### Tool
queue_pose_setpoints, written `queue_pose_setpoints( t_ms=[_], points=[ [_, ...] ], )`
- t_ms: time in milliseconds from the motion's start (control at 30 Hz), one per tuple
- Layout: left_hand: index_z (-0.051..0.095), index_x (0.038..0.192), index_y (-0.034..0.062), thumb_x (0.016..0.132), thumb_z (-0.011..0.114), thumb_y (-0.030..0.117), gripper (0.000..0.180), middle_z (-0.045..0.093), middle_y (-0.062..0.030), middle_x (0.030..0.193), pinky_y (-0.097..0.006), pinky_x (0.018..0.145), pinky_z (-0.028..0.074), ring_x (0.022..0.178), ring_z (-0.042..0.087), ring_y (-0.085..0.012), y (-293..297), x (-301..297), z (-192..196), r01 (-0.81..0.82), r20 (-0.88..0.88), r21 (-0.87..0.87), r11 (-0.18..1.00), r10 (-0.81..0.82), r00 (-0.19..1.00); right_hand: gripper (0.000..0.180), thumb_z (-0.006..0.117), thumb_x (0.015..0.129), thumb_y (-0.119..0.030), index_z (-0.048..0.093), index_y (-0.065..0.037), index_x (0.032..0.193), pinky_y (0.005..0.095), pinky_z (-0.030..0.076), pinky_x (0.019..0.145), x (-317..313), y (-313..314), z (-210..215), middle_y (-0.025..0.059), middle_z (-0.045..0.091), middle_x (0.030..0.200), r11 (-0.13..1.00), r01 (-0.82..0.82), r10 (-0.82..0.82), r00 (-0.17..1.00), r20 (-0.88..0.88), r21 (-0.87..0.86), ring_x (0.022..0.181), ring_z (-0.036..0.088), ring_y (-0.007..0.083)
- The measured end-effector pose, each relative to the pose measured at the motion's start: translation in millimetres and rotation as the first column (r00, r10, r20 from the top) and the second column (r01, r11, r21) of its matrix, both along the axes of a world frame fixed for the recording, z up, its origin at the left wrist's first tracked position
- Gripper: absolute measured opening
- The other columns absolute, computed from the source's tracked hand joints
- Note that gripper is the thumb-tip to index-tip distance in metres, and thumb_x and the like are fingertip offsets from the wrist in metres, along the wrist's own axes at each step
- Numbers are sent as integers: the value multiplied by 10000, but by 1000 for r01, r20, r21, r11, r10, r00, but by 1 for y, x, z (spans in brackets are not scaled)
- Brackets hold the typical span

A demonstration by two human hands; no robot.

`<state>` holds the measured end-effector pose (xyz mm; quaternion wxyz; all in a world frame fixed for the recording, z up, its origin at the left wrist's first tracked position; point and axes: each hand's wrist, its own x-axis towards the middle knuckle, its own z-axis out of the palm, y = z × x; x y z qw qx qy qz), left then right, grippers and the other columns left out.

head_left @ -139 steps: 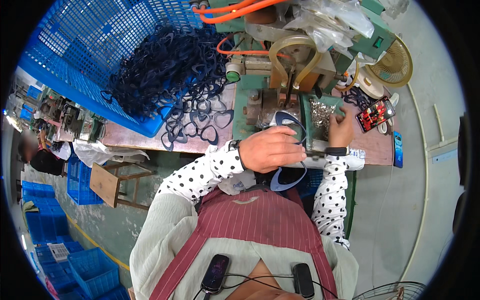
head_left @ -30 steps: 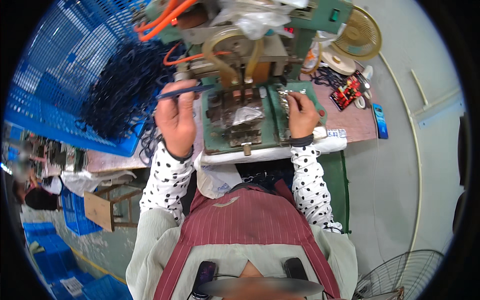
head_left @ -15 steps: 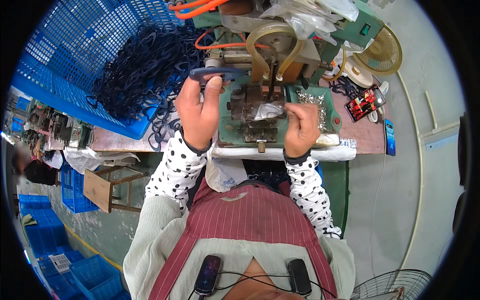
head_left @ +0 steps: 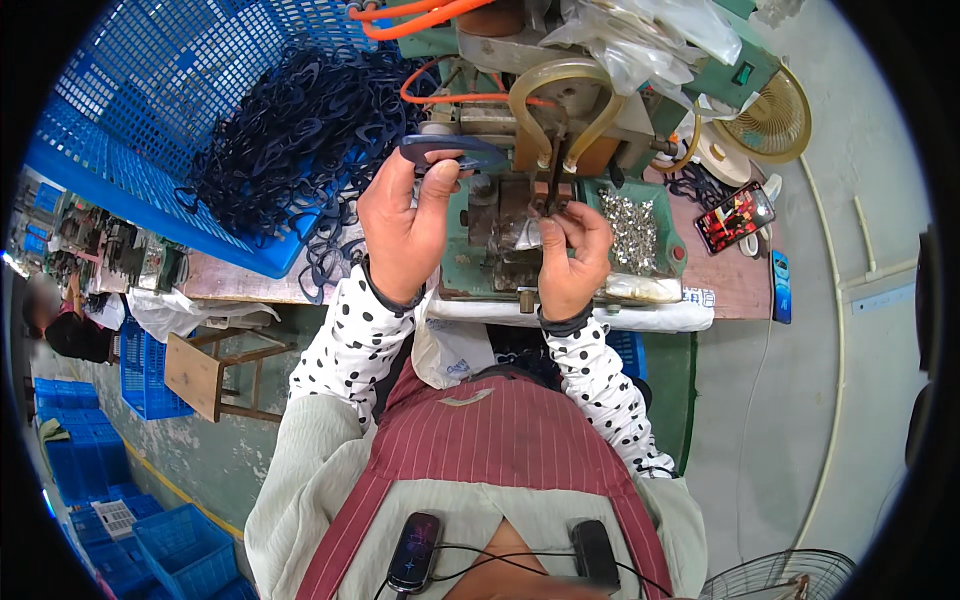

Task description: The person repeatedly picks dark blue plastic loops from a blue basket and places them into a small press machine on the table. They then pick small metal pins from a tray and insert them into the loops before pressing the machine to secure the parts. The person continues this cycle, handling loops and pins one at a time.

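My left hand [head_left: 408, 228] is closed in a pinch on a dark blue loop-shaped strap [head_left: 480, 155], raised at the left of a green bench press [head_left: 468, 275]. At the press's dark upright tool [head_left: 553, 180], my right hand [head_left: 574, 262] has thumb and forefinger pressed together. Whatever those fingertips hold is too small or hidden to make out. A crumpled clear plastic piece [head_left: 524, 232] lies on the press bed beside them. Just right of this hand, many small shiny metal pieces [head_left: 632, 225] fill a green tray.
A big blue basket [head_left: 150, 205] heaped with dark blue straps [head_left: 300, 130] stands at the left. Orange hoses [head_left: 440, 98] and a bent yellowish tube [head_left: 565, 68] hang over the press. Two phones [head_left: 735, 215] [head_left: 781, 285] and a fan [head_left: 770, 115] are at the right.
My right hand has moved left and slightly up, to the press's upright tool. The left hand has shifted a little to the right with the strap still in its fingers.
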<state>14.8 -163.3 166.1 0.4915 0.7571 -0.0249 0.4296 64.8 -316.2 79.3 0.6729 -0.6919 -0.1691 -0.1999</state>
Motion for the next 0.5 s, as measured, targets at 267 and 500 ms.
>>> queue_pose_setpoints(
  t_ms=[267, 500],
  points=[
    [628, 983, -9, 949, 594, 111, 129, 661, -92, 839, -262, 662, 501, 740, 670, -168, 0, 0, -1, -12, -1, 8, 1000, 12, 1000, 302, 727, 832, -104, 614, -9, 1095, 324, 397, 928, 3, 5, -7, 81, 725, 878, 993, -43, 46, 998, -32, 115, 1062, 492, 221],
    [631, 978, 1, 946, 599, 108, 116, 663, -83, 827, -260, 659, 490, 721, 646, -163, 3, -1, -1, -34, -10, 26, 999, 34, 999, 317, 735, 817, -94, 606, -9, 1095, 336, 437, 890, 2, 7, -2, 99, 710, 873, 976, -92, 107, 992, -65, 196, 1011, 524, 243]
  ],
)
